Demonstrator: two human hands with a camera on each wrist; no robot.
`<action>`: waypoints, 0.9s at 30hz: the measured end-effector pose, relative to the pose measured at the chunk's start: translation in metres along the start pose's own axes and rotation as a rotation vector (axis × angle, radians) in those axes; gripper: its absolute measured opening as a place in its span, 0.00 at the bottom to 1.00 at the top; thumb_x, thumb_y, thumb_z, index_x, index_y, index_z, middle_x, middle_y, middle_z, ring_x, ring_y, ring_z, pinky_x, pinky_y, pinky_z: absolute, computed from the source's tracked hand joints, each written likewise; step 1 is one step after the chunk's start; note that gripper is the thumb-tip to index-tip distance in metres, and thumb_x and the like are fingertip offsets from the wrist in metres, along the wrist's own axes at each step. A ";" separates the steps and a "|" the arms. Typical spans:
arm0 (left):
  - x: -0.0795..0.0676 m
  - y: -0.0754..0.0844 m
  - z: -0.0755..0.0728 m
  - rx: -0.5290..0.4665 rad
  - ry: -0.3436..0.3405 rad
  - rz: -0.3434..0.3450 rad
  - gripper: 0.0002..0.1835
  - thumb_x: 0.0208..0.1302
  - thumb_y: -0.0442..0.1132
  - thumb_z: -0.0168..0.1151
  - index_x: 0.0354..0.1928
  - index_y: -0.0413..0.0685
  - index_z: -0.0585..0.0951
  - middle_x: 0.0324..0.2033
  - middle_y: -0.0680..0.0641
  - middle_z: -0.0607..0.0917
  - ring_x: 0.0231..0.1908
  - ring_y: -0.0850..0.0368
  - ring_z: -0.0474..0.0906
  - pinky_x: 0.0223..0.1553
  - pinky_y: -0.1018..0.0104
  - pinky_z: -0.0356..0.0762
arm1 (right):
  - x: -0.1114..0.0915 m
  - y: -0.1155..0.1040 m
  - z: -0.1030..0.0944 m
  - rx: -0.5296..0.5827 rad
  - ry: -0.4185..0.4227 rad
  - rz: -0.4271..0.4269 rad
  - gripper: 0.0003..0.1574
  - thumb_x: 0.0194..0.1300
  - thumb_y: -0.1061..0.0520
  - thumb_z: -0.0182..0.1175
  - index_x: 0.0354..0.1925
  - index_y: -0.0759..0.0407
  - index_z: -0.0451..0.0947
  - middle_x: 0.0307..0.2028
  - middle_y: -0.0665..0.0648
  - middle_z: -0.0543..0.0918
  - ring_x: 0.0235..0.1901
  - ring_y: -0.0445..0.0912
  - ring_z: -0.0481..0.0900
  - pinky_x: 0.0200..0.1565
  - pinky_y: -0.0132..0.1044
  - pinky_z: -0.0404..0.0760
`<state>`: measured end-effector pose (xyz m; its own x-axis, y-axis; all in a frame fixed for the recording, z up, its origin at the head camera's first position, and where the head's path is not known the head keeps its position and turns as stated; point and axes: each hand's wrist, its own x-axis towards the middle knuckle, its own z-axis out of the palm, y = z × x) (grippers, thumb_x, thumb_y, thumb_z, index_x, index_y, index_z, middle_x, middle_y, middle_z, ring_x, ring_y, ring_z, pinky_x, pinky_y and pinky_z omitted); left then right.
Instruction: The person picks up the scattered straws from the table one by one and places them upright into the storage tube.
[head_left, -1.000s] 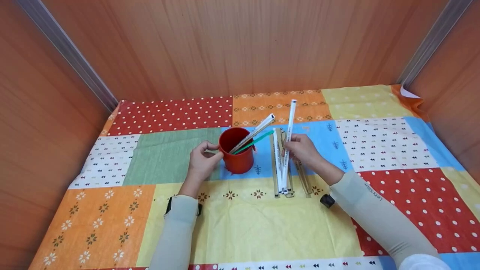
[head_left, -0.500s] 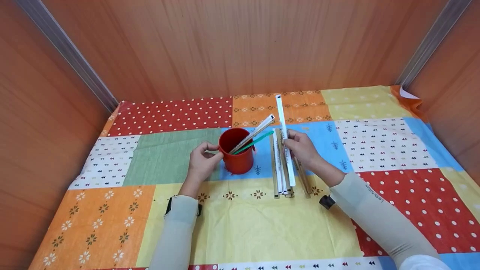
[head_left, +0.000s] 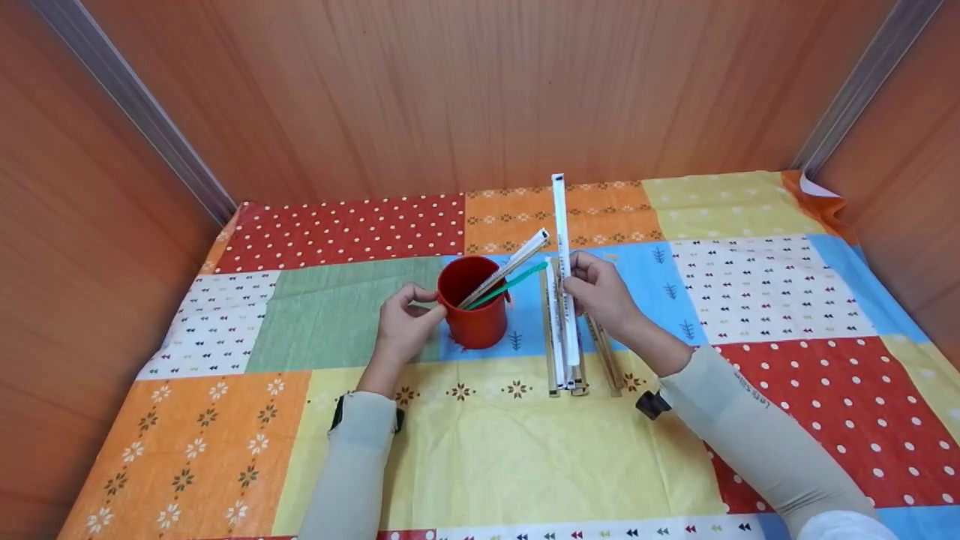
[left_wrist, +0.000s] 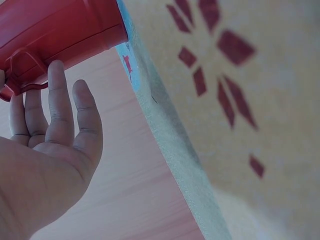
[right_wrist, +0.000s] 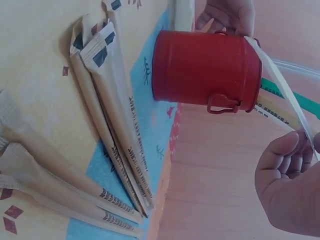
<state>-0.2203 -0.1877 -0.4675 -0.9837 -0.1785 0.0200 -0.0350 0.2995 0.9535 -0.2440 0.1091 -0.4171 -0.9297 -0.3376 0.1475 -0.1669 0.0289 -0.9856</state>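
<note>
A red can with small side handles [head_left: 478,328] stands upright in the head view. My left hand [head_left: 403,324] pinches its left side with thumb and fingers, at the rim and handle. Leaning out of the can to the right are paper-wrapped straws [head_left: 517,259] and a green wrapped straw [head_left: 525,276]. Right of the can, my right hand [head_left: 606,298] pinches a long white wrapped straw [head_left: 560,217] near its middle, almost upright. Beneath this hand lie several brown and white wrapped straws [right_wrist: 112,107], their printed wrappers plain in the right wrist view.
A patchwork-patterned cloth [head_left: 555,457] covers the table. Wood-look panels [head_left: 495,97] stand at the back and both sides. The cloth curls up at the far right corner [head_left: 817,185].
My right hand has moved slightly up and left, lifting the white wrapped straw off the pile while its top swings left. My left hand stays at the can.
</note>
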 end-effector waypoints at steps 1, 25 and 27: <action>0.000 0.000 0.000 -0.001 0.001 0.006 0.11 0.55 0.41 0.69 0.39 0.48 0.81 0.43 0.47 0.82 0.39 0.47 0.80 0.32 0.66 0.77 | 0.000 -0.001 0.000 -0.003 0.002 -0.002 0.10 0.64 0.67 0.44 0.39 0.73 0.69 0.20 0.54 0.71 0.14 0.42 0.66 0.18 0.30 0.70; -0.003 0.001 -0.001 -0.005 -0.005 0.027 0.11 0.56 0.40 0.68 0.40 0.46 0.81 0.44 0.46 0.82 0.38 0.45 0.80 0.30 0.65 0.77 | -0.003 -0.016 0.010 0.129 0.125 -0.167 0.08 0.68 0.64 0.54 0.45 0.65 0.70 0.30 0.56 0.83 0.21 0.47 0.78 0.17 0.37 0.76; -0.009 0.012 -0.003 0.004 -0.008 0.025 0.11 0.56 0.38 0.67 0.40 0.44 0.81 0.44 0.45 0.82 0.38 0.45 0.80 0.30 0.66 0.77 | -0.003 -0.016 0.010 0.138 0.141 -0.180 0.08 0.68 0.64 0.54 0.46 0.64 0.71 0.30 0.55 0.83 0.21 0.46 0.78 0.17 0.36 0.76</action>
<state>-0.2114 -0.1850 -0.4558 -0.9857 -0.1635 0.0413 -0.0111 0.3072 0.9516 -0.2357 0.1004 -0.4022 -0.9272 -0.1914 0.3219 -0.2961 -0.1516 -0.9431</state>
